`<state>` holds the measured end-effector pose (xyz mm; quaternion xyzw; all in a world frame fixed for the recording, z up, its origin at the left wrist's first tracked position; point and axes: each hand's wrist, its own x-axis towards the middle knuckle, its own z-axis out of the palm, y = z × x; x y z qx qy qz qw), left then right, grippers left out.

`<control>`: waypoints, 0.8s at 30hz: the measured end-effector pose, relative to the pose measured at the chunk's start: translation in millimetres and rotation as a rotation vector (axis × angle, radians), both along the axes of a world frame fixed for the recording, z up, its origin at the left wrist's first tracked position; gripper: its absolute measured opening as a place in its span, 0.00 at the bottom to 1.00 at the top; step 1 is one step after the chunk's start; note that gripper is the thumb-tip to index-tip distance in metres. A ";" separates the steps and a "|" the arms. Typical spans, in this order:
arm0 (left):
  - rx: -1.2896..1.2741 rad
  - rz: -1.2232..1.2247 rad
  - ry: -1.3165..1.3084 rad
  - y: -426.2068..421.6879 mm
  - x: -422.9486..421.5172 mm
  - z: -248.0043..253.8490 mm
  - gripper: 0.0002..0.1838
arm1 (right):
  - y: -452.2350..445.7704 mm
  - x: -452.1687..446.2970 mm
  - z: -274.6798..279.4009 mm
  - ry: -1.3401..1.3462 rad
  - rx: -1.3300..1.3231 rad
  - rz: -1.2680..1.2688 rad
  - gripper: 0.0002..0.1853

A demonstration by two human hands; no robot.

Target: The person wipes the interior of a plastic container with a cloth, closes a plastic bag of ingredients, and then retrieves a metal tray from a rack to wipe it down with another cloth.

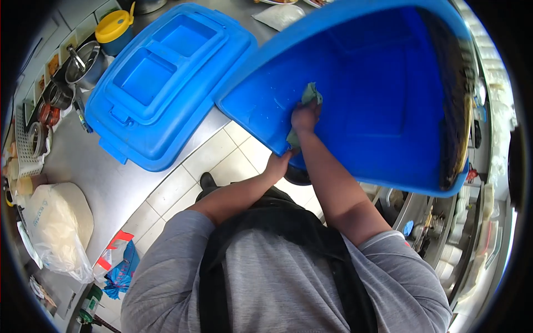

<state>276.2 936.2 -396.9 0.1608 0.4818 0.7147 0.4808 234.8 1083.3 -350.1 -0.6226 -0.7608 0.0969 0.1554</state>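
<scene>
A large blue plastic bin (366,83) lies tipped with its mouth toward me. Inside it, my right hand (305,117) is closed around a crumpled green cloth (312,93), close to the inner wall, where small white specks show. More green cloth hangs below that hand at the bin's rim. My left hand (278,166) grips the rim at its lower corner, its fingertips partly hidden. To the left, a matching blue lid (191,119) rests on the steel counter, touched by neither hand.
A steel counter (102,177) runs along the left. It holds a yellow-lidded container (115,26), a metal bowl (83,69) with utensils and a plastic bag (61,233). Shelves with stacked white containers (451,255) stand on the right. White tiles (214,152) cover the floor.
</scene>
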 end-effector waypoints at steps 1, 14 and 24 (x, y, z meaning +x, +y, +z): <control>-0.003 -0.013 0.012 -1.2 0.0 -1.1 0.13 | 5.5 -5.6 -5.1 0.000 0.001 0.017 0.31; 0.035 0.031 -0.009 -10.1 -5.6 24.3 0.16 | 20.4 -63.1 27.1 0.681 -0.250 0.667 0.20; 0.034 -0.041 -0.028 -8.5 -4.8 19.4 0.17 | -43.9 -28.8 60.4 0.506 -0.415 0.798 0.15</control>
